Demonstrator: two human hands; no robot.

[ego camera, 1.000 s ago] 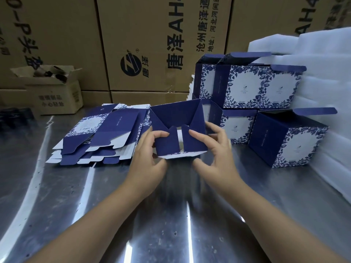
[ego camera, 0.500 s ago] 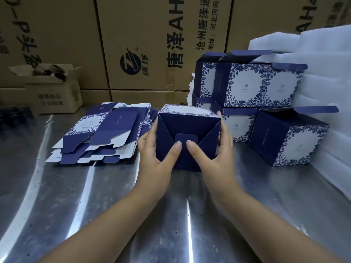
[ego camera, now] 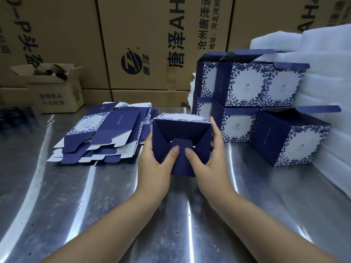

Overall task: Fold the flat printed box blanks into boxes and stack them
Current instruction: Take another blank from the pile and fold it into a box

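A pile of flat blanks (ego camera: 106,133) lies left on the desk (ego camera: 85,205). Beside it, the left hand (ego camera: 152,164) and right hand (ego camera: 210,160) clasp the folded box (ego camera: 180,130) between them. Both thumbs press its bottom tab, and the right fingers (ego camera: 215,128) lie along its side. Finished boxes (ego camera: 247,82) are stacked at right.

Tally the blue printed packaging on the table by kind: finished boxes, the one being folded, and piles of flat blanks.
Finished boxes, standing at the right: 6 in view
Box being folded, held by left hand and right hand: 1
Pile of flat blanks: 1, sheets too overlapped to count
Total: 7 boxes, 1 pile
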